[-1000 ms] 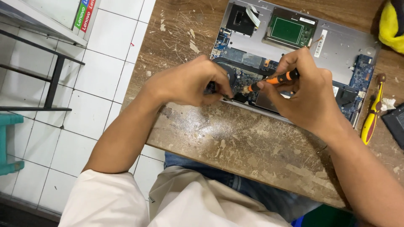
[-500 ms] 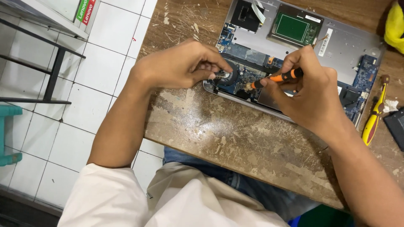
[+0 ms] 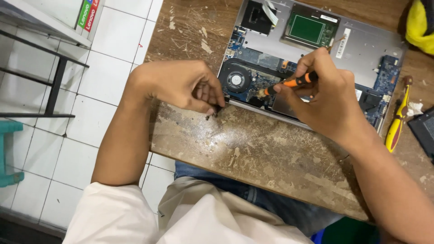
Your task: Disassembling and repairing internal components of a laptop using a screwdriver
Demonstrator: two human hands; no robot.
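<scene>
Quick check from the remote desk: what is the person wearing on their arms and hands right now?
Both hands are bare: left hand and right hand show no gloves, rings or watch. Forearms are uncovered. A short white sleeve covers the left upper arm.

- The floor (image 3: 54, 149) is made of white square tiles with thin grey lines between them.
- A wooden table (image 3: 253, 158) stands on it. The top is brown, old and full of scratches and pale worn spots.
- At the far left is a black metal frame (image 3: 54, 86) with thin bars, and a pale shelf (image 3: 40, 20) lies on top of it.
- A green stool (image 3: 7, 153) peeks in at the left edge.
- The light is soft and even, with no strong shadows.
</scene>
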